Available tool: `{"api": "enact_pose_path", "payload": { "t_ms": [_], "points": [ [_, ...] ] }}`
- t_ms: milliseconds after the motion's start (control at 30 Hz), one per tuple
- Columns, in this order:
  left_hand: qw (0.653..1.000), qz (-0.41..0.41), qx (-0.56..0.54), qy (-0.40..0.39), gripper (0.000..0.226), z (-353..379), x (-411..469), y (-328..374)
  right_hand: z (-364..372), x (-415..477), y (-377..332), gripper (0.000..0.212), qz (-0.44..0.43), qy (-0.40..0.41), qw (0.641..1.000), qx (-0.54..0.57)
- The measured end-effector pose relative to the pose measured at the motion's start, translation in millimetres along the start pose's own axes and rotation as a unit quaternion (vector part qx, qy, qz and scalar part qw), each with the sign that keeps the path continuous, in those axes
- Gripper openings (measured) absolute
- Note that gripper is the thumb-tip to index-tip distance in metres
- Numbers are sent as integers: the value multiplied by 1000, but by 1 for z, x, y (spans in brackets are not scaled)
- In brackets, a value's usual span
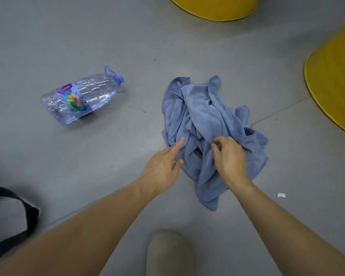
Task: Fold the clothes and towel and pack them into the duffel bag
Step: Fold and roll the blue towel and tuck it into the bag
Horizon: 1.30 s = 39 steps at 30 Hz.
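A crumpled blue towel (203, 116) lies in a heap on the grey floor, right of centre. My left hand (163, 164) rests at the heap's near left edge, index finger stretched out onto the cloth, fingers apart, nothing held. Over the near middle of the heap, my right hand (229, 156) has its fingers curled and pinching a fold of the towel. A black strap (28, 218), probably the duffel bag's, shows at the lower left edge; the bag itself is out of view.
A large clear plastic water bottle (82, 96) with a blue cap lies on its side to the left. Two yellow round objects (335, 76) sit at the top and right edges. A beige shoe (167, 253) is at bottom centre. A small white scrap (281, 195) lies right.
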<state>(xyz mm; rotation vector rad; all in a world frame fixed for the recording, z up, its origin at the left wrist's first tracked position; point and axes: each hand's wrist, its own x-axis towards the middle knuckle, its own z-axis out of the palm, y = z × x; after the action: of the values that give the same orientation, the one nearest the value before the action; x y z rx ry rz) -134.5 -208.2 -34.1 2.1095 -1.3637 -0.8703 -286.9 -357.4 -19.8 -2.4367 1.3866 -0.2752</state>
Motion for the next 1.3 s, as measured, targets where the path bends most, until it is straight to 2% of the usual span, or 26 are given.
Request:
{"api": "enact_pose_path", "payload": {
  "t_ms": [133,300,367,500,600,700,833,933,1033,1133,1233,1300],
  "points": [
    [999,3,-11,34,63,-17,-3,19,-17,-2,-31,11,17,39,986,162],
    [992,15,-70,105,62,-74,-27,48,-70,-13,-112,11,9,41,914,403],
    [986,16,-83,143,59,-107,-46,54,-93,-16,-148,15,-6,43,887,460],
    [966,-5,-140,219,39,-185,-94,64,-135,-23,-219,8,-49,-6,857,513],
    [957,-18,-133,258,17,-241,-138,72,-160,-33,-274,13,-78,-62,846,524],
    [956,-61,-79,277,11,-284,-185,76,-182,-47,-322,7,-97,-132,840,517],
    [935,-103,-161,300,11,-321,-250,85,-206,-74,-375,7,-84,-245,815,519],
    [903,-132,-240,331,12,-339,-288,87,-216,-104,-402,10,-98,-332,813,469],
    [862,-158,-320,360,13,-347,-322,82,-220,-139,-417,30,-138,-405,821,379],
    [812,-162,-422,369,9,-347,-346,78,-220,-175,-423,60,-210,-389,849,291],
    [796,-165,-450,370,14,-351,-360,77,-206,-211,-418,82,-238,-382,860,241],
    [775,-169,-495,354,21,-353,-366,76,-193,-230,-410,106,-231,-380,870,215]
  ]
}}
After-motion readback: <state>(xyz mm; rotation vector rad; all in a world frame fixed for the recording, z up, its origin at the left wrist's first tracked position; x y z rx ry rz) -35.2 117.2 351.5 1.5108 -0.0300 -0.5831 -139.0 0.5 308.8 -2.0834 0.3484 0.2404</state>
